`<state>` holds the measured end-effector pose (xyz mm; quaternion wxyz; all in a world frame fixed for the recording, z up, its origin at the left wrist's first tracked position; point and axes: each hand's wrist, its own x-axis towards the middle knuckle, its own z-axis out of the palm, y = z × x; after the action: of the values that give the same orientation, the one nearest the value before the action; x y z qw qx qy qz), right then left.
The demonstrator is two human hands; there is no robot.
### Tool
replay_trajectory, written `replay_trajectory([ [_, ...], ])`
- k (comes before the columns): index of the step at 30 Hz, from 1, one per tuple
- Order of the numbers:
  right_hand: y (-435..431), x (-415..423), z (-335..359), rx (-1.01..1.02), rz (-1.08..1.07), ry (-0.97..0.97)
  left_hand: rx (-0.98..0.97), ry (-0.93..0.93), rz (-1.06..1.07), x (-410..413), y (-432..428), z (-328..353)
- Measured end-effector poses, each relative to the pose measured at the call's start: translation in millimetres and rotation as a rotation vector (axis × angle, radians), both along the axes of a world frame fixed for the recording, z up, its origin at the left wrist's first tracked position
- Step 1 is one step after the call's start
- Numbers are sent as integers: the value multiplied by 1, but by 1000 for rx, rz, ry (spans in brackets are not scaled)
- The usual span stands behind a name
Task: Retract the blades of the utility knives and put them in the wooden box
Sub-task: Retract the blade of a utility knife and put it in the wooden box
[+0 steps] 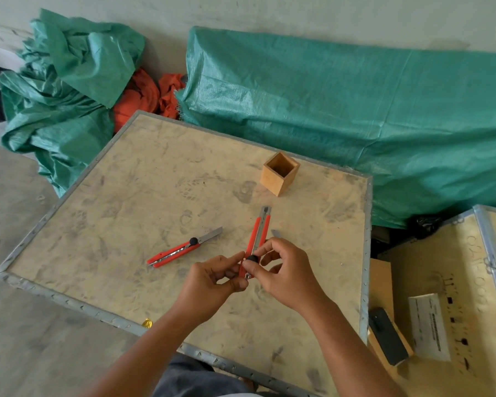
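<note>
I hold a red utility knife (257, 232) over the board, its tip pointing away toward the wooden box (279, 173). My left hand (212, 285) pinches its rear end. My right hand (287, 270) has fingers at its black knob. Only a short metal tip shows at its front. A second red utility knife (181, 251) lies flat to the left with its blade out. A small bit of blade (276, 233) shows on the board past my right fingers. The open-topped box stands upright at the far right.
The work surface is a dusty plywood crate lid (155, 196) with a metal rim. Green tarps (355, 116) lie behind it. Another crate (455, 296) with a paper label and a black block (387, 336) stands at the right.
</note>
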<state>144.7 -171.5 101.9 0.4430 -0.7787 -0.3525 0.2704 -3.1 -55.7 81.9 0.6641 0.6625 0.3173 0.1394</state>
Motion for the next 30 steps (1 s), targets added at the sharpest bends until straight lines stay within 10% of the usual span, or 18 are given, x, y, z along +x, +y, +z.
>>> replay_trajectory([
  [11, 54, 103, 5, 15, -230, 84, 189, 65, -88, 100, 56, 4],
  [30, 149, 243, -64, 25, -406, -309, 552, 445, -241, 279, 148, -55],
])
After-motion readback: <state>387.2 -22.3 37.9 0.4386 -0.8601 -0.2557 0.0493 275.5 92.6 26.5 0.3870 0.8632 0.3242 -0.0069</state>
